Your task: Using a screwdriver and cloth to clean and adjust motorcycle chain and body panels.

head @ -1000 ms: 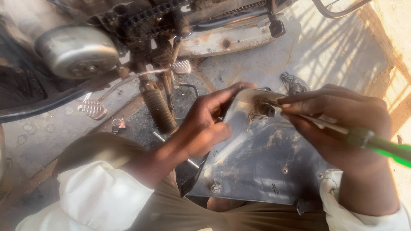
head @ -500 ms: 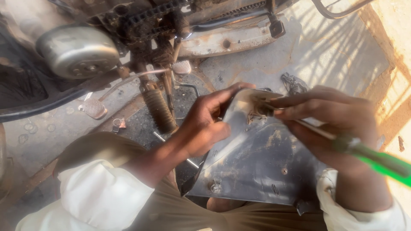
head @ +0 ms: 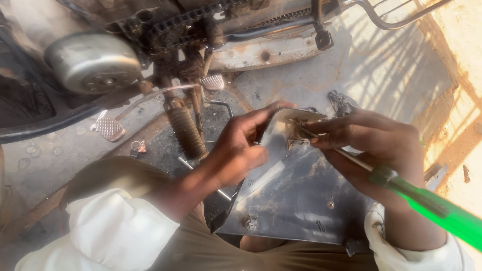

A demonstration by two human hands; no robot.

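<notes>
Stained concrete floor (head: 396,75) spreads out ahead of you, and the underside of a motorcycle fills the top of the view: its rounded silver engine cover (head: 93,62), its greasy chain (head: 201,20) and a ribbed footpeg (head: 187,131) pointing down toward your knees. You have the grey metal side panel (head: 301,200) propped across your lap with its inner face turned up, so the fitting near its top corner faces you and catches the sun. Your left hand (head: 236,150) is clamped on the panel's upper left edge, fingers curled over the rim, which braces the sheet against the push of the tool. Your right hand (head: 376,145) is closed around the shaft of a green-handled screwdriver (head: 432,206), gripped low near the metal rather than on the handle, seemingly for finer control. Its tip rests at the small bracket (head: 296,138) in that top corner, though whether it sits in a screw head is too small to tell. Both hands sit close together over that corner, the handle trailing off past your right wrist.
</notes>
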